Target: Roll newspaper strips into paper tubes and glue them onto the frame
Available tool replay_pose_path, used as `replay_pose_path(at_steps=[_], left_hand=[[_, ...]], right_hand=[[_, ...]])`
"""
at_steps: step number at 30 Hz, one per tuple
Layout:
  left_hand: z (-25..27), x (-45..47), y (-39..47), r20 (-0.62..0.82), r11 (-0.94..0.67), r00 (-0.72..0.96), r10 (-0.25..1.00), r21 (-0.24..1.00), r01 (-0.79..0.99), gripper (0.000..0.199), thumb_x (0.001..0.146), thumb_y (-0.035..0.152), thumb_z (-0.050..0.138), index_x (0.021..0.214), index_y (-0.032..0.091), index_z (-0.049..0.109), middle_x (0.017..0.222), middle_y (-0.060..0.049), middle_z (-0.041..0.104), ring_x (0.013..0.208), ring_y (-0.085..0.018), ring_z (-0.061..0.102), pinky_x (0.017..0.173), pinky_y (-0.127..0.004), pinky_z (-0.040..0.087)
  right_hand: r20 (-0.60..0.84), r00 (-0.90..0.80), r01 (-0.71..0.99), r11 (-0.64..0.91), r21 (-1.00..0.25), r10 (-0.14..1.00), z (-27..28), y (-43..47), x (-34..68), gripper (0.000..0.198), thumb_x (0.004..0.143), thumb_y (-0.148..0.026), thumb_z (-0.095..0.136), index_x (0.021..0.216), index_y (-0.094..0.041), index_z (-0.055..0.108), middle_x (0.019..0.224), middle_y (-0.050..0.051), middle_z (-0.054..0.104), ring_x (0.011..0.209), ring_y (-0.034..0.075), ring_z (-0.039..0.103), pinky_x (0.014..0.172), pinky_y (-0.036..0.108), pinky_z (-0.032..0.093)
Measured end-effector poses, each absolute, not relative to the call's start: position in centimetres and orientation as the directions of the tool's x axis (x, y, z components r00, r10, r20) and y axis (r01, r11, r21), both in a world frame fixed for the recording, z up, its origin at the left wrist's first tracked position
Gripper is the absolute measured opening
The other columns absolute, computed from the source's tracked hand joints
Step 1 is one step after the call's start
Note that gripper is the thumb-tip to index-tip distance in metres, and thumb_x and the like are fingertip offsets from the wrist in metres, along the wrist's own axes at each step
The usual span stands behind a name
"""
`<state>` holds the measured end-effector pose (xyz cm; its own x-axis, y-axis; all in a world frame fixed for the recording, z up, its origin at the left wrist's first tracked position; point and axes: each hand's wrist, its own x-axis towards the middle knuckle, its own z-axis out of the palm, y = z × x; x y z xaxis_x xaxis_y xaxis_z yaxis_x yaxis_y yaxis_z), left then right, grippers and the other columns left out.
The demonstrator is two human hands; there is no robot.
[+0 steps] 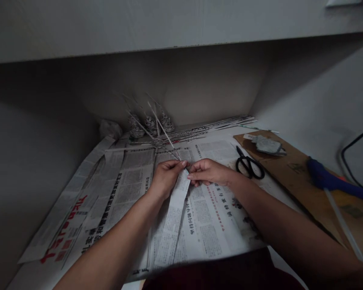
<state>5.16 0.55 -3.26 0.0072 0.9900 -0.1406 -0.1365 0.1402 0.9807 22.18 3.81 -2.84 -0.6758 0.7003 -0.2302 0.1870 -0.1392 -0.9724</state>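
Note:
A long newspaper strip (pixel 176 215) runs from the front edge of the work surface up to my hands, its far end narrowing at my fingertips. My left hand (pixel 167 177) pinches that far end between thumb and fingers. Close on its right, my right hand (pixel 208 171) has its thumb and curled fingers on the strip's right edge. Just beyond my hands, thin rolled paper sticks (pixel 165 132) cross at a small knot-like centre; one reaches toward my left fingertips. Whether it joins the strip is hidden by my fingers. Newspaper sheets (pixel 127 177) lie underneath.
Black scissors (pixel 250 166) lie right of my hands. On a brown board (pixel 293 171) are a grey crumpled pad (pixel 268 145) and a blue glue gun (pixel 335 181) with a cord. Behind stand woven paper pieces (pixel 151 125) and a bundle of paper sticks (pixel 213 129). A shelf edge overhangs.

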Motion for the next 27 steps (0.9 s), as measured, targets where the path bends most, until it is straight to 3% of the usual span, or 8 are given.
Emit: replay_pose_path(at_steps=[4, 7, 10, 13, 15, 21, 23, 27], left_hand=[[-3.0, 5.0, 0.6, -0.176, 0.175, 0.002, 0.984, 0.979, -0.107, 0.039, 0.062, 0.047, 0.074, 0.08, 0.013, 0.07, 0.052, 0.001, 0.059, 0.038, -0.006, 0.042, 0.035, -0.019, 0.027], [-3.1, 4.9, 0.6, -0.177, 0.18, 0.036, 0.984, 0.979, -0.097, 0.042, 0.061, 0.05, 0.074, 0.078, 0.012, 0.07, 0.054, 0.0, 0.058, 0.038, -0.005, 0.04, 0.032, -0.018, 0.022], [-3.2, 4.8, 0.6, -0.183, 0.192, 0.09, 0.979, 0.976, -0.108, 0.039, 0.061, 0.048, 0.074, 0.074, 0.011, 0.068, 0.06, -0.002, 0.061, 0.043, -0.006, 0.045, 0.033, -0.017, 0.026], [-2.9, 5.0, 0.2, -0.208, 0.224, 0.14, 0.968, 0.968, -0.112, 0.036, 0.064, 0.046, 0.073, 0.075, 0.012, 0.067, 0.074, -0.005, 0.066, 0.058, -0.01, 0.056, 0.04, -0.016, 0.038], [-2.5, 5.1, -0.1, -0.246, 0.267, 0.194, 0.95, 0.959, -0.094, 0.035, 0.064, 0.046, 0.073, 0.077, 0.013, 0.067, 0.081, -0.007, 0.068, 0.067, -0.014, 0.061, 0.047, -0.019, 0.046], [-2.4, 5.8, -1.3, -0.313, 0.298, 0.428, 0.848, 0.949, 0.103, 0.036, 0.067, 0.046, 0.071, 0.079, 0.012, 0.069, 0.075, -0.009, 0.068, 0.064, -0.015, 0.061, 0.049, -0.022, 0.05], [-2.6, 6.0, -1.6, -0.321, 0.281, 0.481, 0.816, 0.947, 0.156, 0.034, 0.068, 0.046, 0.07, 0.075, 0.013, 0.07, 0.074, -0.009, 0.068, 0.063, -0.015, 0.06, 0.049, -0.022, 0.05], [-2.8, 6.4, -2.1, -0.329, 0.238, 0.537, 0.777, 0.943, 0.233, 0.031, 0.07, 0.046, 0.067, 0.074, 0.015, 0.071, 0.074, -0.007, 0.068, 0.062, -0.014, 0.059, 0.048, -0.023, 0.05]], right_hand=[[-0.229, -0.694, 0.255, -0.064, -0.965, 0.682, -3.0, 4.1, 22.6, 0.033, 0.073, -0.046, 0.068, 0.079, -0.015, 0.061, 0.077, 0.004, 0.067, 0.055, 0.008, 0.058, 0.037, 0.015, 0.03], [-0.188, -0.669, 0.26, -0.011, -0.966, 0.719, -3.3, 4.0, 22.4, 0.034, 0.073, -0.048, 0.068, 0.075, -0.014, 0.061, 0.072, 0.002, 0.066, 0.051, 0.007, 0.056, 0.042, 0.017, 0.037], [-0.223, -0.688, 0.337, 0.032, -0.941, 0.691, -3.3, 3.9, 22.4, 0.035, 0.071, -0.048, 0.068, 0.068, -0.015, 0.06, 0.063, 0.0, 0.062, 0.043, 0.006, 0.051, 0.04, 0.018, 0.036], [-0.364, -0.71, 0.495, 0.059, -0.867, 0.604, -2.8, 4.2, 23.5, 0.036, 0.067, -0.05, 0.071, 0.069, -0.015, 0.064, 0.056, -0.001, 0.061, 0.041, 0.007, 0.048, 0.037, 0.018, 0.035], [-0.365, -0.699, 0.506, 0.065, -0.86, 0.614, -2.2, 4.6, 24.5, 0.035, 0.065, -0.048, 0.073, 0.072, -0.014, 0.066, 0.056, 0.0, 0.06, 0.044, 0.007, 0.05, 0.039, 0.019, 0.036], [-0.007, -0.55, 0.063, 0.033, -0.997, 0.835, -0.7, 5.4, 25.8, 0.034, 0.074, -0.046, 0.066, 0.091, -0.016, 0.069, 0.075, 0.002, 0.062, 0.057, 0.007, 0.053, 0.042, 0.017, 0.033], [0.023, -0.482, -0.029, 0.011, -1.0, 0.876, -0.5, 5.3, 25.5, 0.036, 0.073, -0.047, 0.067, 0.091, -0.015, 0.068, 0.08, 0.004, 0.061, 0.06, 0.008, 0.053, 0.04, 0.016, 0.03], [0.009, -0.309, -0.096, -0.021, -0.995, 0.951, -0.6, 5.4, 24.8, 0.037, 0.067, -0.05, 0.072, 0.076, -0.015, 0.063, 0.069, 0.001, 0.056, 0.054, 0.007, 0.048, 0.037, 0.017, 0.024]])
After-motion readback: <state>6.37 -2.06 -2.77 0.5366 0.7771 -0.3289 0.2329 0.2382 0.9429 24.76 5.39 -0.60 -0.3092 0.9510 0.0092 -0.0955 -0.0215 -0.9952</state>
